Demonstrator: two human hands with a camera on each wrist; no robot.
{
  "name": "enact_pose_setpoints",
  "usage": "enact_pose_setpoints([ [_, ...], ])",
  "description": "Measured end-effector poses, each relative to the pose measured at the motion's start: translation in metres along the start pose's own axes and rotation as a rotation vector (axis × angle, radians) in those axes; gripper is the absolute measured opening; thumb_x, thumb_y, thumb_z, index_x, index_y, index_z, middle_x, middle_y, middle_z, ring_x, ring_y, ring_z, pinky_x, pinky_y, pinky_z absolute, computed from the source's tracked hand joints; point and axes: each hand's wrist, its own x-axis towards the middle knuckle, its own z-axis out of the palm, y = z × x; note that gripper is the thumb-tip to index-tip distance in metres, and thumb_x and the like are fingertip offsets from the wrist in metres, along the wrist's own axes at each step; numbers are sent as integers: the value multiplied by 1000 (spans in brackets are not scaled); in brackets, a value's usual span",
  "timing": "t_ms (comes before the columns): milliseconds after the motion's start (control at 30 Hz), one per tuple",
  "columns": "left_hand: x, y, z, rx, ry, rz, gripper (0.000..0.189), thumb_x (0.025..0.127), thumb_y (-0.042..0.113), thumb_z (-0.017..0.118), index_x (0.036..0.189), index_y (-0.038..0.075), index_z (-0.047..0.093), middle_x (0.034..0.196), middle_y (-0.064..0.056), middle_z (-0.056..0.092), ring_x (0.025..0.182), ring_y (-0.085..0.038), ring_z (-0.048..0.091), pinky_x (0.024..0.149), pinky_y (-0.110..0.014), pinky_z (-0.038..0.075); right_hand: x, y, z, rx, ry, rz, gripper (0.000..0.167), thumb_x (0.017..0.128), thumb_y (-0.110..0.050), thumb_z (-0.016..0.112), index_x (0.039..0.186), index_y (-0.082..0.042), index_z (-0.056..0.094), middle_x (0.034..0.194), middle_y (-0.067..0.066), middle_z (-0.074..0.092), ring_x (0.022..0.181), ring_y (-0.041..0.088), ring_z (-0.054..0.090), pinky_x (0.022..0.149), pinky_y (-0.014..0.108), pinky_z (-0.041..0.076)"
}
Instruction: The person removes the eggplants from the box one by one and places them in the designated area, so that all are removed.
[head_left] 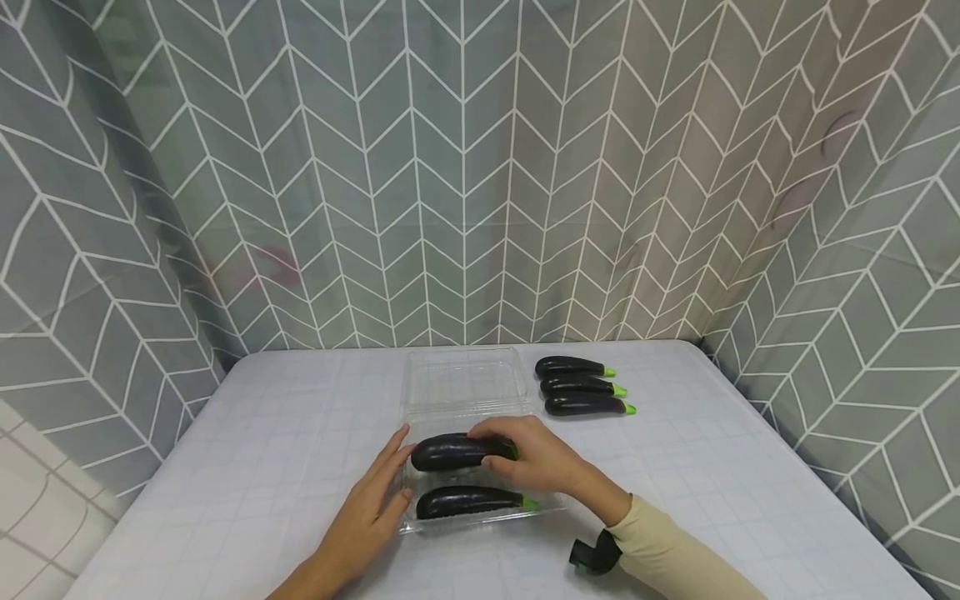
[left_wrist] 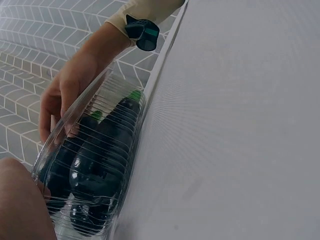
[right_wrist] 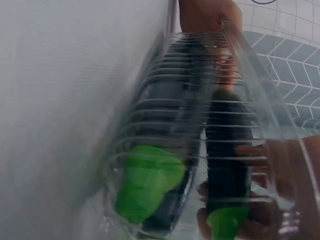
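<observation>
A clear plastic clamshell container (head_left: 487,518) lies on the table with its lid (head_left: 465,379) folded back. My right hand (head_left: 536,454) grips a dark purple eggplant (head_left: 442,452) near its green stem end, over the rear half of the tray. In front of it, a second eggplant (head_left: 468,502) lies lengthwise in the tray. Fairly straight, the fingers of my left hand (head_left: 367,508) rest at the tray's left end, fingertips right at the held eggplant's blunt tip. Through the ribbed wall, the right wrist view shows the held eggplant (right_wrist: 227,150) beside the other one (right_wrist: 170,100).
Three more eggplants (head_left: 577,386) lie in a row at the back right, green stems pointing right. A white cloth covers the table (head_left: 300,433). Grey chevron-patterned curtains (head_left: 465,208) stand behind and at both sides. A black strap device (head_left: 596,552) sits at my right wrist.
</observation>
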Motion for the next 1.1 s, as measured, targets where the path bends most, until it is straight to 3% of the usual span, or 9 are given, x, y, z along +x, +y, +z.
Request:
enact_pose_setpoints([
  [233, -1, 0, 0, 6, -6, -11, 62, 93, 0, 61, 154, 10, 49, 170, 3, 24, 152, -26, 29, 117, -14, 15, -1, -2, -12, -15, 41, -33, 36, 92, -5, 77, 127, -8, 71, 123, 0, 72, 112, 13, 67, 91, 36, 57],
  [467, 0, 1, 0, 11, -13, -18, 60, 92, -1, 61, 151, 1, 49, 170, 3, 24, 152, -26, 30, 116, -12, 15, -4, -4, -22, -29, 69, -21, 35, 91, -4, 78, 125, -8, 72, 122, 1, 73, 110, 14, 68, 83, 32, 57],
  [800, 0, 3, -1, 7, -17, -39, 60, 92, -2, 61, 151, 0, 50, 170, 3, 24, 152, -26, 30, 116, -12, 15, -10, -3, -32, -37, 103, -26, 35, 91, -5, 78, 125, -10, 72, 120, 0, 73, 104, 13, 68, 70, 28, 55],
  [1100, 0, 4, 0, 7, -15, -40, 60, 92, -2, 61, 151, 1, 50, 170, 3, 25, 151, -26, 31, 116, -12, 15, -15, -1, -41, -31, 124, -19, 35, 91, -3, 77, 126, -9, 71, 117, 1, 74, 101, 14, 68, 74, 31, 59],
])
